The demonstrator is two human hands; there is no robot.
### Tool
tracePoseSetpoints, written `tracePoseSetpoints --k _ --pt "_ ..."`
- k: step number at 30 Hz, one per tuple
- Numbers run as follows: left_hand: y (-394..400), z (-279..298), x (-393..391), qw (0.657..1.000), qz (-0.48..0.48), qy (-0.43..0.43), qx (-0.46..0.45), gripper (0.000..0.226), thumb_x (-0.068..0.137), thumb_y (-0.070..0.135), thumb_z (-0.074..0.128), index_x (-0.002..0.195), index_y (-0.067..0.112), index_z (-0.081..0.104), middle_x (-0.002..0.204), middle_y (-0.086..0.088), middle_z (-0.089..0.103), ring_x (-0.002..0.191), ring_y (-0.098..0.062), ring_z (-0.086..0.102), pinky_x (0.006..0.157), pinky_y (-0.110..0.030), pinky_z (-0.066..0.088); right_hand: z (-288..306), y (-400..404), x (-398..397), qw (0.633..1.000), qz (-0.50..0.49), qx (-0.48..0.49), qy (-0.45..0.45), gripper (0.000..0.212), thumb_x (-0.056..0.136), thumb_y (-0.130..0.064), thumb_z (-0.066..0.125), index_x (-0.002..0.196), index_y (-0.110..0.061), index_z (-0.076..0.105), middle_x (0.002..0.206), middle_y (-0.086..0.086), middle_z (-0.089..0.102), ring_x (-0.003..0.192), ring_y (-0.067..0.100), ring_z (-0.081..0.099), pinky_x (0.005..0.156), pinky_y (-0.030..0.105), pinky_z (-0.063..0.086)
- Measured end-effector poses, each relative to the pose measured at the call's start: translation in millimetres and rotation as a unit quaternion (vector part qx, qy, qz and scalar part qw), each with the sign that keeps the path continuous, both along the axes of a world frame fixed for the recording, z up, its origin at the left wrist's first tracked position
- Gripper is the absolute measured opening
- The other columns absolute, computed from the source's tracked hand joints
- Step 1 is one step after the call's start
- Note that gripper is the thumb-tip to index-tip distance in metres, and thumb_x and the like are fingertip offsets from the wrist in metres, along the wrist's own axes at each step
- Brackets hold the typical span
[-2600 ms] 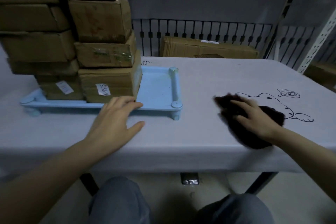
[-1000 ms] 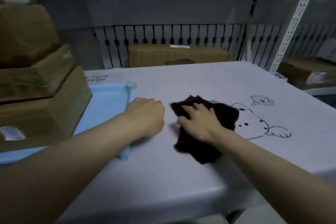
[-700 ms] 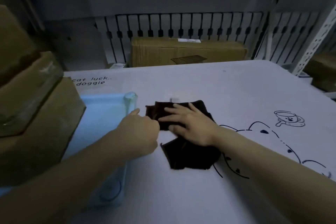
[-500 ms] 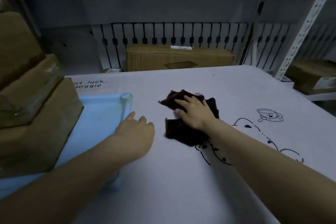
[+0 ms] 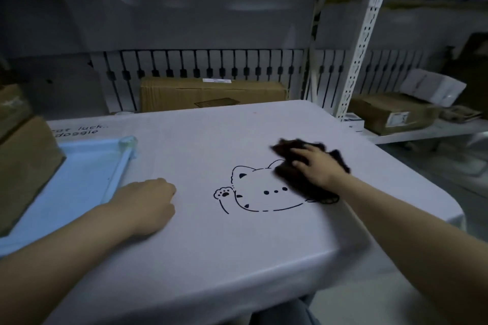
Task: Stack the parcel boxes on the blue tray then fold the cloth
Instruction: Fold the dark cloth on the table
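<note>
Cloth (image 5: 303, 177) now sits right of centre in the frame, over the right edge of the printed cat (image 5: 260, 188); half a second ago it was bunched near mid-table close to the tray (image 5: 79, 182), so it has been dragged rightward and the view has swung with it. Right hand (image 5: 315, 166) lies on top of it, fingers spread and only slightly bent, pressing down rather than pinching; edges motion-blurred, so whether a fold is held underneath I can't tell. Left hand (image 5: 149, 203) is at lower left, resting on the table (image 5: 211, 258) just beside the tray's near right rail, fingers loosely curled under, holding nothing. Boxes (image 5: 23, 163) show only at the left edge, on the tray, so stacking looks done; folding looks mid-way or being redone, since the cloth reads as a rumpled lump, not a neat rectangle. Materials: cloth dark brown, fuzzy, limp, ragged outline. Table cover pale grey, matte, smooth, rounded corner at right. Tray light blue plastic, raised rails, round corner post. Boxes plain brown cardboard, creased. Another flat carton (image 5: 211, 93) sits behind the table, upper centre, against a metal shelf frame.
</note>
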State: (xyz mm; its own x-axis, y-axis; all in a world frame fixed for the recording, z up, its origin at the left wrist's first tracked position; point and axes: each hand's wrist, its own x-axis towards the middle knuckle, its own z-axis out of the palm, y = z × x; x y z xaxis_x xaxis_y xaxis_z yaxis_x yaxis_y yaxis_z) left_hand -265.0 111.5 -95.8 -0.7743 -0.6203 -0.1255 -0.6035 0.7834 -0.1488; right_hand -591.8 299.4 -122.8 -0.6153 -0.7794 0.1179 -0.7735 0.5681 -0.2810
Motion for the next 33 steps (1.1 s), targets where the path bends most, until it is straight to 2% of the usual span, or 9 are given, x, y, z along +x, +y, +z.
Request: tracePoseSetpoints --k 3,5,8,13,17,21,25,29,33 --pt "-3 11 -6 1.0 -0.004 0.019 0.011 0.024 0.092 0.035 0.045 0.105 0.021 0.059 0.118 0.004 0.056 0.106 -0.021 0.058 0.09 -0.032 0.049 2 -2 -24 0.979 -0.198 0.045 -0.032 0.061 0.096 -0.055 0.041 0.15 -0.026 0.034 0.159 0.016 0.025 0.145 0.037 0.024 0.119 0.053 0.017" --pt "-8 17 -14 0.999 0.015 0.036 0.021 0.024 0.091 0.038 0.048 0.106 0.023 0.059 0.116 0.004 0.055 0.105 -0.021 0.057 0.09 -0.032 0.049 9 -31 -4 0.977 -0.196 0.068 -0.051 0.077 0.089 -0.071 0.035 0.151 -0.028 0.028 0.159 0.019 0.023 0.146 0.04 0.019 0.119 0.055 0.011" --pt "-23 16 -34 0.999 0.035 0.03 0.028 0.019 0.092 0.038 0.044 0.099 0.021 0.045 0.121 -0.003 0.05 0.11 -0.025 0.052 0.089 -0.035 0.046 11 -78 63 0.997 0.054 0.058 -0.013 0.078 0.087 -0.073 0.042 0.153 -0.033 0.029 0.163 0.012 0.019 0.15 0.03 0.016 0.121 0.043 0.009" --pt "-49 13 -63 0.993 0.079 0.018 0.09 0.039 0.088 0.042 0.045 0.118 0.018 0.053 0.13 -0.013 0.053 0.115 -0.032 0.053 0.091 -0.037 0.046 3 -103 95 0.903 0.429 0.01 -0.03 0.048 0.099 -0.034 0.054 0.145 -0.028 0.047 0.158 -0.001 0.036 0.146 0.011 0.026 0.119 0.019 0.012" --pt "-75 27 -81 0.99 0.102 -0.006 0.1 0.056 0.085 0.054 0.051 0.126 0.015 0.051 0.131 -0.01 0.049 0.12 -0.03 0.047 0.089 -0.035 0.042 -7 -155 -11 0.98 0.2 -0.025 -0.006 0.053 0.096 -0.042 0.042 0.146 -0.026 0.047 0.157 0.004 0.038 0.146 0.02 0.031 0.12 0.034 0.024" --pt "-105 37 -94 0.985 0.104 -0.014 0.135 0.06 0.07 0.072 0.063 0.094 0.017 0.055 0.102 0.0 0.058 0.097 -0.025 0.057 0.077 -0.032 0.048 -7 -207 -44 0.997 -0.067 0.034 0.003 0.048 0.098 -0.042 0.043 0.139 -0.018 0.048 0.15 0.017 0.04 0.136 0.038 0.037 0.113 0.049 0.029" --pt "-118 36 -93 0.995 0.057 -0.015 0.083 0.061 0.065 0.078 0.064 0.067 0.022 0.041 0.074 0.005 0.048 0.078 -0.022 0.051 0.064 -0.032 0.038 1 -277 -4 0.999 0.05 0.007 0.01 0.047 0.096 -0.041 0.044 0.139 -0.022 0.05 0.151 0.012 0.041 0.136 0.035 0.039 0.112 0.045 0.031" --pt "-128 29 -94 0.998 0.023 -0.023 0.049 0.062 0.063 0.084 0.058 0.068 0.025 0.037 0.077 0.006 0.047 0.076 -0.016 0.048 0.067 -0.032 0.039 5 -338 52 0.961 0.275 -0.001 -0.026 0.05 0.097 -0.04 0.048 0.147 -0.033 0.044 0.162 -0.002 0.027 0.148 0.021 0.026 0.121 0.037 0.02" --pt "-129 28 -97 0.997 0.023 -0.041 0.054 0.063 0.065 0.086 0.053 0.075 0.025 0.041 0.083 0.007 0.047 0.077 -0.011 0.047 0.065 -0.03 0.036 6 -360 62 0.952 0.302 0.008 -0.049 0.046 0.099 -0.035 0.047 0.144 -0.034 0.047 0.16 -0.005 0.031 0.145 0.023 0.031 0.119 0.04 0.024"
